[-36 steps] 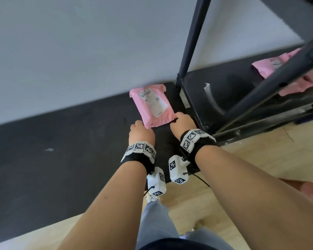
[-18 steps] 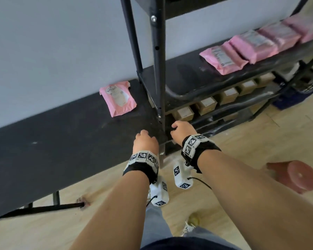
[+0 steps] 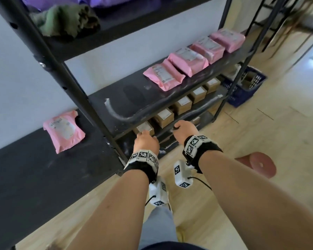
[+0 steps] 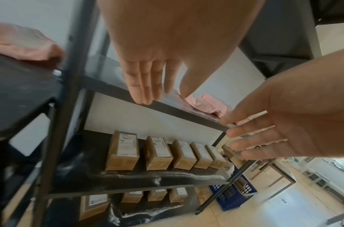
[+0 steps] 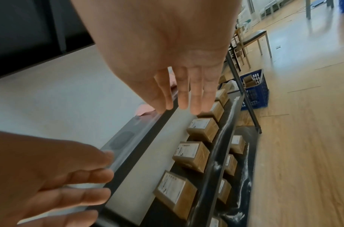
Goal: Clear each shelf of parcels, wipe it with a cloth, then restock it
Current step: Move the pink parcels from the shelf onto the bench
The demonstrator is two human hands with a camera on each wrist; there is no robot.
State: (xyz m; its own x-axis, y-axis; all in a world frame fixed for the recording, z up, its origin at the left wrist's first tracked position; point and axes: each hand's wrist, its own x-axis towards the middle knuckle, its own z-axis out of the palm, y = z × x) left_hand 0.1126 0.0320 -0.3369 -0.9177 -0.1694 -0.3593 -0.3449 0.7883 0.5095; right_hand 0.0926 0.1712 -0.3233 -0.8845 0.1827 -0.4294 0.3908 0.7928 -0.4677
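One pink parcel (image 3: 63, 130) lies alone on the low black table (image 3: 34, 177) left of the rack. Several more pink parcels (image 3: 188, 64) lie in a row on the right part of the middle shelf (image 3: 126, 98), whose left part is bare. Brown boxes (image 3: 163, 115) line the shelf below, and they also show as brown boxes (image 4: 122, 152) in the left wrist view. A green cloth (image 3: 65, 18) sits bunched on the upper shelf. My left hand (image 3: 145, 141) and right hand (image 3: 184, 129) hover side by side before the rack's front edge, both empty with straight fingers (image 4: 145, 86) (image 5: 182, 93).
The rack's black corner post (image 3: 76, 91) stands just left of my hands. A blue crate (image 3: 246, 87) sits on the wooden floor by the rack's right end. A reddish roll (image 3: 257, 164) lies on the floor to my right. More boxes fill the bottom shelf (image 4: 157, 195).
Both hands have let go of the pink parcel, which stays on the black table, and have moved right to the front of the rack. The view has lifted and now shows the shelves.
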